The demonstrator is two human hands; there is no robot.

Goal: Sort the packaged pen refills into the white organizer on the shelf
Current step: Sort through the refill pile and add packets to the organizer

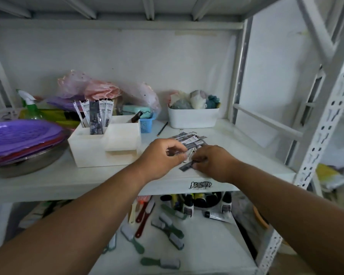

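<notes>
The right hand (pixel 211 162) pinched one grey refill packet (pixel 186 167) at its near end, between thumb and curled fingers; the packet lay almost flat on the shelf, its long axis running left-and-down to right-and-up. The left hand (pixel 163 155) had its fingers curled round several more packets, whose far ends fanned out toward the back right. Just beyond both hands the loose pile of refill packets (pixel 191 138) rested on the white shelf (pixel 58 175), most lying slantwise and overlapping.

To the left of the hands stood the white organizer (pixel 99 147). Its rear left compartment held a bundle of packaged refills (pixel 96 116) standing upright, slightly splayed at the top. Its right compartment held a dark item too blurred to identify.

Behind, a white tub (pixel 193 118) contained pale and teal bundles, and a small blue basket (pixel 146 125) sat beside the organizer. A pencil (pixel 162 129) lay between basket and tub. Purple plates (pixel 22 135) were stacked on a metal bowl at the far left, near a green spray bottle (pixel 31 106). The lower shelf carried brushes and small bottles.
</notes>
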